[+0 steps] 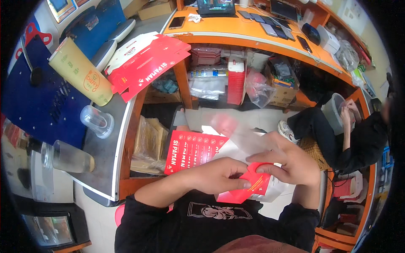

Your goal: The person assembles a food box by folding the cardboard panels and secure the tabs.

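Observation:
In front of my chest I hold a red and white cardboard box blank [238, 195], partly folded. My left hand [223, 173] grips its red flap from the left, thumb on the front face. From the right my right hand [291, 164] pinches the flap's upper corner, its thumb close to the left thumb. The backs of the fingers are partly hidden by the card. A pale, see-through blur [253, 143] lies just above my hands, and I cannot make out what it is. Behind my left forearm are several red printed box blanks [192, 147], lying overlapped.
Flat red and white cardboard [147, 63] lies on the left counter near a tall yellow cup [80, 71] and clear plastic cups [98, 121]. Phones [270, 28] rest on the orange desk [211, 31]. At right, a seated person [358, 130] holds a grey bucket [333, 111].

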Action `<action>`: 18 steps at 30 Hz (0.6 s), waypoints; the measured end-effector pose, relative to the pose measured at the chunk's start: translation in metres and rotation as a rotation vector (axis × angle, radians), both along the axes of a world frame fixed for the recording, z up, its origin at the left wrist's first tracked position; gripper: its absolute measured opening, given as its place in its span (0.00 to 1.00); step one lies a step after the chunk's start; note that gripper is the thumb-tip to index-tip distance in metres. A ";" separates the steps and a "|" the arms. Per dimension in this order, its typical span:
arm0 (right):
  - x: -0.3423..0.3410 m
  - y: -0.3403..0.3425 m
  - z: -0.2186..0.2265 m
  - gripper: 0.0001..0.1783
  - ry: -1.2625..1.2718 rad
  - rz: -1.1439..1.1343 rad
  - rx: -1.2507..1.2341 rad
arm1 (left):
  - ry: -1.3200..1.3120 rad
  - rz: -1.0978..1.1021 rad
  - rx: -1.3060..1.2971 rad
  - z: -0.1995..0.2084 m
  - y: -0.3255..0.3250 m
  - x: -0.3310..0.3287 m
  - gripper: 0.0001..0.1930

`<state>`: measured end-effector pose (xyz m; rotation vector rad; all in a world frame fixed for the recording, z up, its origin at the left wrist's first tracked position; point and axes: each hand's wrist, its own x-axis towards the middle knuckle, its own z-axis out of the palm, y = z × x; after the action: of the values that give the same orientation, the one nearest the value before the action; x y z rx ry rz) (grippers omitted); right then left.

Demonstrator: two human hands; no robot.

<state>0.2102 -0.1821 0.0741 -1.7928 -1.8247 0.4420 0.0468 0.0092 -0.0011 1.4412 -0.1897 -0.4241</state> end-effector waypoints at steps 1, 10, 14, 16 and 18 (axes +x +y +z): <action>0.000 -0.001 0.001 0.23 -0.006 -0.044 -0.042 | -0.038 0.032 -0.040 0.000 0.000 0.000 0.13; -0.028 0.012 0.011 0.25 0.075 0.047 -0.004 | -0.037 0.245 0.037 0.022 -0.003 -0.023 0.09; -0.045 0.021 -0.001 0.32 -0.072 -0.227 0.481 | -0.169 0.635 -0.072 0.041 -0.002 -0.002 0.13; -0.061 0.020 -0.008 0.33 -0.190 -0.274 0.518 | -0.234 0.819 -0.271 0.037 0.001 0.005 0.13; -0.065 0.020 -0.028 0.28 -0.365 -0.308 0.547 | -0.324 0.889 -0.293 0.034 -0.003 0.013 0.13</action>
<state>0.1450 -0.1619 0.0460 -1.7782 -1.6306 -0.4885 0.0599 0.0067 0.0329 1.1572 0.1351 0.5456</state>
